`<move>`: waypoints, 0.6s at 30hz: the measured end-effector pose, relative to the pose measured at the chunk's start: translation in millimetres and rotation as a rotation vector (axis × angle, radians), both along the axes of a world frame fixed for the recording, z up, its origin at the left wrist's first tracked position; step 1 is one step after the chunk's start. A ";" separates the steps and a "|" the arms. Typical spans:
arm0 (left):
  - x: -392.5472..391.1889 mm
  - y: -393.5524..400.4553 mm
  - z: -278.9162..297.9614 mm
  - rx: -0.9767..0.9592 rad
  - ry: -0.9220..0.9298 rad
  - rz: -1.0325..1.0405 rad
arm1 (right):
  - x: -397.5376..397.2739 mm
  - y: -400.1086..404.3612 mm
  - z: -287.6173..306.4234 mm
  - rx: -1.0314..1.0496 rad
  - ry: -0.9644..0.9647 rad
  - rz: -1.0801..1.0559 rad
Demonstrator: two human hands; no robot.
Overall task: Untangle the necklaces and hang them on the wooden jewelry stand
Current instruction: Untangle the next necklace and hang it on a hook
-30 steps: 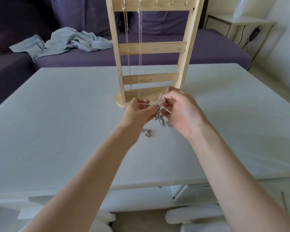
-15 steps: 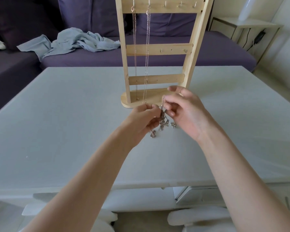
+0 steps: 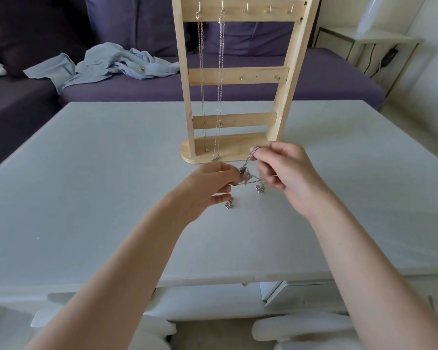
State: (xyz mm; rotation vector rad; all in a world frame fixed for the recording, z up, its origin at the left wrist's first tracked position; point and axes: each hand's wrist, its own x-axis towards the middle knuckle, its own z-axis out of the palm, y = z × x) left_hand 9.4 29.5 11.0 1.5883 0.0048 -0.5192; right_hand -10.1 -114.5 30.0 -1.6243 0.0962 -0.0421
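Silver metal chains make a small knotted bunch of thin necklaces (image 3: 244, 174) held just above the pale grey table (image 3: 99, 185). The left hand (image 3: 208, 188) pinches the knot. The right hand (image 3: 286, 170) pinches a chain end, pulled up and to the right. The tall light wooden jewelry stand (image 3: 238, 79) waits just behind, nearer the right hand.

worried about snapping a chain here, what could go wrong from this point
1. Both hands, left hand and right hand, pull the tangled chains taut from the knot; pulling harder may tighten it or stress a thin link.
2. Loose pendants dangle below the grip and could catch on other strands.
3. The work sits close to the wooden stand, so the two hung necklaces might get snagged.
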 end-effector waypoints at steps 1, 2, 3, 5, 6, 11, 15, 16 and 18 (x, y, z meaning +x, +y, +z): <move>-1.0 -1.9 -0.4 0.021 -0.028 0.041 | 0.3 2.1 0.2 0.050 0.000 0.015; -1.2 -3.2 -0.8 0.026 -0.053 0.082 | 0.9 3.8 -0.2 0.088 -0.004 0.026; -1.0 -4.0 -0.9 0.024 -0.075 0.121 | 1.8 5.0 -1.0 0.099 -0.008 0.033; 0.3 -4.3 0.2 0.016 -0.115 0.181 | 3.4 6.0 -3.1 0.024 -0.004 0.053; 1.1 -4.5 0.3 0.009 -0.134 0.199 | 3.8 6.4 -4.1 -0.039 0.010 0.065; 3.5 -2.1 2.4 -0.245 -0.103 0.276 | 1.6 9.1 -3.4 -0.136 0.112 0.176; 1.8 2.9 4.4 -0.187 -0.091 0.116 | 1.8 7.0 -1.4 0.044 0.019 0.168; -0.1 1.9 4.7 -0.141 -0.106 0.059 | 2.8 6.0 -1.8 0.091 -0.002 0.106; -2.8 -2.0 6.6 -0.183 -0.086 0.008 | 4.4 5.8 -2.6 0.134 0.002 -0.040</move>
